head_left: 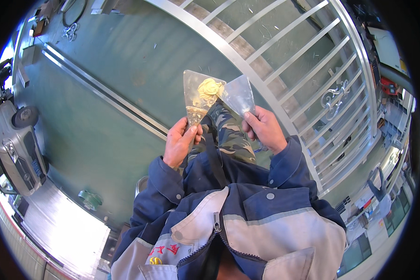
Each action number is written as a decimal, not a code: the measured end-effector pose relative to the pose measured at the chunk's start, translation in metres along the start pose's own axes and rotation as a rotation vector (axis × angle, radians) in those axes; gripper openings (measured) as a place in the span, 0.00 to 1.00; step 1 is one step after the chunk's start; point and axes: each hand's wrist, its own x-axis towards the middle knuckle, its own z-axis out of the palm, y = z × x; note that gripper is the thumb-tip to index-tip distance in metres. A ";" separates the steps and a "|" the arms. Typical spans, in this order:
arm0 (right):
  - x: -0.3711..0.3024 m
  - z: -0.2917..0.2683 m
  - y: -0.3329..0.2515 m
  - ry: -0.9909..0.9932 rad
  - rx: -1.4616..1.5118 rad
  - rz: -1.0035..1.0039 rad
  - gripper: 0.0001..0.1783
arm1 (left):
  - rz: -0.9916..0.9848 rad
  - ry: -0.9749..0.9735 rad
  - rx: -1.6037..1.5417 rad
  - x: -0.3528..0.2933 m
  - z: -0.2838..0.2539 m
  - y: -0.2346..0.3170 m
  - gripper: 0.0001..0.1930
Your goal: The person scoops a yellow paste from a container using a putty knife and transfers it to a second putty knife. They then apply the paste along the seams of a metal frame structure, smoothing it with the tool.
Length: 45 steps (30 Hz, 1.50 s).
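Note:
In my left hand (182, 141) is a putty knife (191, 91) with a wide metal blade, gripped low near its narrow end. A lump of yellow putty (210, 87) sits on that blade, and dried smears mark its lower part. My right hand (265, 128) is closed round a second putty knife (239, 95), thumb pressed on its blade. The second blade is mostly clean and its tip corner meets the right side of the putty. Both knives are held up in front of my camouflage trousers (233, 135).
A welded metal railing (275, 95) with parallel bars and scroll ornaments (333, 99) lies close on my right. Long metal rails (102, 91) run across the green floor (98, 135) at left. Further left stands a grey vehicle (16, 149). A green object (90, 199) is on the floor behind left.

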 end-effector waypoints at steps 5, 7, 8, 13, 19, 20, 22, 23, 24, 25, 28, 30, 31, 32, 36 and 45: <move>0.015 0.015 -0.005 -0.009 0.208 0.037 0.12 | -0.068 -0.065 0.075 0.031 -0.012 0.021 0.10; 0.018 0.023 -0.005 0.001 0.325 0.044 0.12 | -0.076 -0.103 0.101 0.045 -0.016 0.027 0.10; 0.019 0.027 -0.001 0.005 0.381 0.040 0.11 | -0.081 -0.124 0.115 0.052 -0.019 0.030 0.10; 0.022 0.053 0.001 0.058 0.640 -0.044 0.12 | -0.160 -0.249 0.097 0.083 -0.032 0.057 0.10; 0.023 0.105 0.024 0.271 0.771 -0.185 0.10 | -0.298 -0.387 0.146 0.116 -0.054 0.086 0.11; 0.026 0.113 0.029 0.330 0.750 -0.213 0.10 | -0.323 -0.400 0.167 0.122 -0.055 0.090 0.11; 0.028 0.129 0.032 0.408 0.790 -0.242 0.09 | -0.378 -0.429 0.219 0.131 -0.060 0.095 0.11; 0.030 0.134 0.034 0.428 0.774 -0.257 0.09 | -0.399 -0.442 0.244 0.134 -0.062 0.095 0.11; 0.032 0.140 0.039 0.453 0.764 -0.271 0.09 | -0.426 -0.459 0.274 0.138 -0.065 0.095 0.11; 0.034 0.143 0.045 0.477 0.752 -0.283 0.09 | -0.440 -0.467 0.285 0.142 -0.066 0.094 0.11; 0.044 0.150 0.054 0.538 0.758 -0.243 0.09 | -0.482 -0.482 0.303 0.150 -0.069 0.087 0.11; 0.054 0.151 0.059 0.566 0.758 -0.223 0.08 | -0.495 -0.499 0.300 0.159 -0.068 0.084 0.12; 0.060 0.150 0.061 0.573 0.758 -0.221 0.08 | -0.494 -0.503 0.320 0.162 -0.067 0.084 0.13; 0.066 0.150 0.063 0.579 0.757 -0.219 0.08 | -0.492 -0.507 0.339 0.164 -0.065 0.083 0.13; 0.085 0.145 0.072 0.606 0.732 -0.202 0.08 | -0.470 -0.489 0.381 0.182 -0.065 0.071 0.13; 0.141 0.147 0.101 0.789 0.856 -0.151 0.08 | -0.459 -0.499 0.424 0.232 -0.088 0.039 0.13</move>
